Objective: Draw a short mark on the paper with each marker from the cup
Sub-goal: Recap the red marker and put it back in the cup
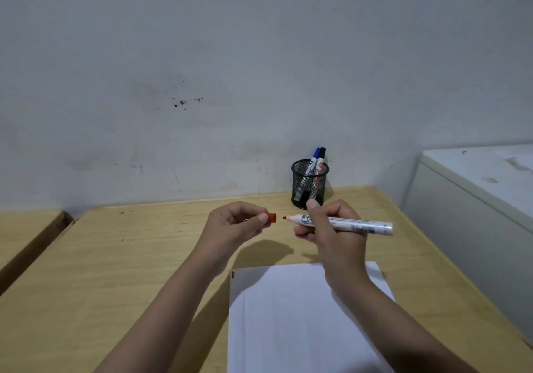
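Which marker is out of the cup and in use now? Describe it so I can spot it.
Start at the black mesh cup by the wall. Just in front, the right hand holds a white marker level above the table. Unlike the two capped markers in the cup, it shows a bare red tip.

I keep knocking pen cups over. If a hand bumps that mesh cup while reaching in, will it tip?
The mesh cup probably weighs little, being open wire. Both markers lean to one side and poke above its rim, so it may tip that way. Its wide base should help somewhat.
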Demonstrator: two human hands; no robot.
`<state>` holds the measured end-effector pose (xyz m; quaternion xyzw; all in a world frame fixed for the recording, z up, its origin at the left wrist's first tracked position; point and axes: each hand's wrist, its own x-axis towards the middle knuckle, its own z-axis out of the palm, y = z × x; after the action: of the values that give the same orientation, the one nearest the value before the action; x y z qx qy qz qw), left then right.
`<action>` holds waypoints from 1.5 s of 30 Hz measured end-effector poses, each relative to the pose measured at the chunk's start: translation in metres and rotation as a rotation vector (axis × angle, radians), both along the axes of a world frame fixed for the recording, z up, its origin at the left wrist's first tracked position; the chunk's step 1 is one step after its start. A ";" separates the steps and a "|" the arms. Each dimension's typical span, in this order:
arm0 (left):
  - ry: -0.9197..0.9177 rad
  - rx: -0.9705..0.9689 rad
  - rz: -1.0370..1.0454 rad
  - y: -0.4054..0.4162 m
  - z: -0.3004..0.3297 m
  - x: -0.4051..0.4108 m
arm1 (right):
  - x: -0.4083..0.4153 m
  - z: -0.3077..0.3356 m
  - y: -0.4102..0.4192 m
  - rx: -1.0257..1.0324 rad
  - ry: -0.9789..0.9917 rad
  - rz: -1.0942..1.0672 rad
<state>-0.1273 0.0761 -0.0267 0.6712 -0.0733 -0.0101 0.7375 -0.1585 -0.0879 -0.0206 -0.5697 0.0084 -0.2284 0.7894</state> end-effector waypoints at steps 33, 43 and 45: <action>-0.351 0.265 0.387 -0.022 0.037 -0.011 | 0.025 0.012 -0.012 -0.950 -0.370 -0.030; -0.516 0.341 0.389 -0.048 0.045 0.048 | 0.096 0.056 -0.058 -0.742 -0.437 -0.285; -0.504 0.400 0.395 -0.055 0.035 0.071 | 0.118 0.068 -0.068 -0.624 -0.391 -0.357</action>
<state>-0.0562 0.0211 0.0085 0.7846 -0.1181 0.2839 0.5383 -0.0404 -0.1558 0.0471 -0.7173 -0.1126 -0.4574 0.5134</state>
